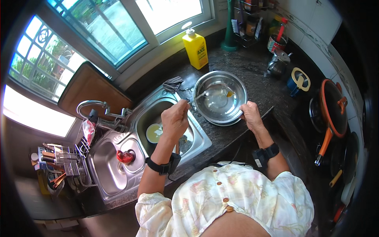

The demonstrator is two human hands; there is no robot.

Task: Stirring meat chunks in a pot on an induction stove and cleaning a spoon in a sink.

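A shiny stainless-steel bowl stands on the dark stone counter to the right of the sink. Its near-right rim is pinched by my right hand. My left hand is closed in a fist over the sink's edge, around the dark end of a slim utensil. The utensil's pale shaft reaches into the bowl; its head is blurred, so its kind is unclear. Inside the bowl are clear wet contents and a small yellow-orange piece. A pale rim of something shows under the bowl.
A double steel sink holds a pale dish and a red item. Around are a faucet, a dish rack, a striped cloth, a yellow AXE soap bottle, a metal teapot and an orange-rimmed pan.
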